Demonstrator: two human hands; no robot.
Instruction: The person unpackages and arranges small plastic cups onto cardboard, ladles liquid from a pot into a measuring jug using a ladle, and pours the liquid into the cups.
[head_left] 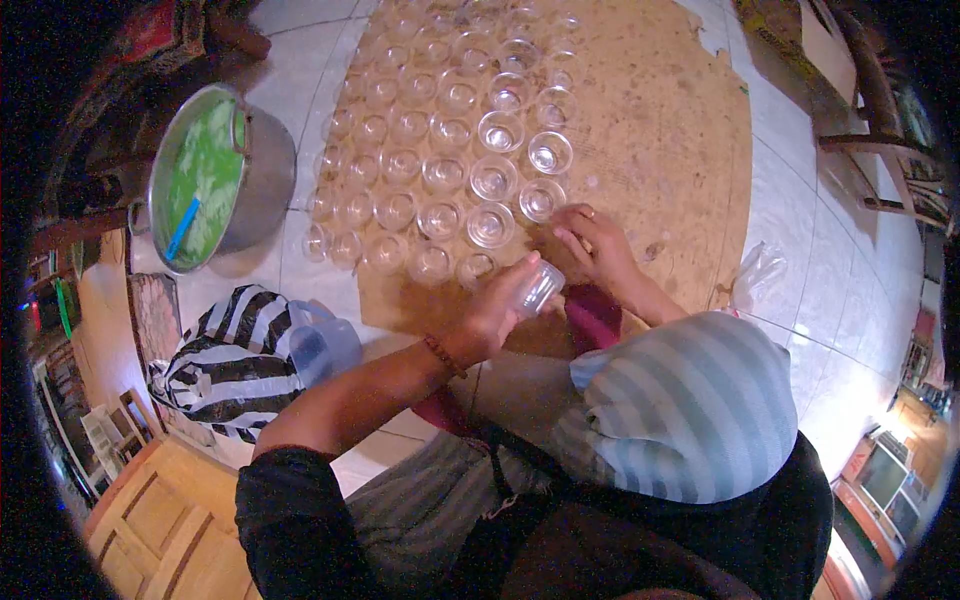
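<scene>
My left hand is wrapped around a short stack of clear plastic cups, tilted on its side. My right hand has thumb and forefinger apart, with nothing visible between them. Its fingertips are close to the nearest right-hand cup of the layout; whether they touch it I cannot tell. Many clear cups stand upright in rows on a brown cardboard sheet. Another cup sits at the front, just beyond the held stack.
A large metal pot of green liquid stands to the left, with a blue handle sticking out. Nearer are a black-and-white striped plastic bag and a bluish translucent container. A crumpled clear bag lies on the tiles at right.
</scene>
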